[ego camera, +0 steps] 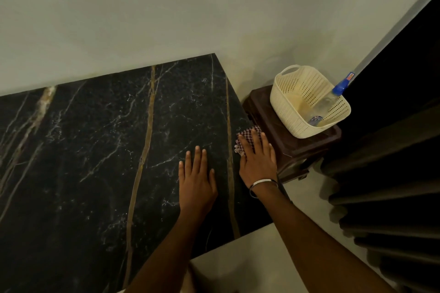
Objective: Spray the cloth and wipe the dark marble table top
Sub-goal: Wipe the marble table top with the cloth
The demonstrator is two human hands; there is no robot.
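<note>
From my head view, my right hand [258,159] lies flat with fingers straight, pressing the cloth [247,134] down at the right edge of the bench [95,150] — pressing rather than gripping, I judge, so the whole palm drives the wipe. My left hand [197,178] rests open, fingers spread, on the bare marble just beside it, holding nothing; it likely steadies me as I lean toward that edge. The cloth is a small checked piece, dark red and white, mostly hidden under my fingers. The bench top is dark stone with gold and white veins. Off the right edge, a stool [292,147] carries a cream basket [285,102] with the spray bottle [333,97] leaning inside — parked within reach
</note>
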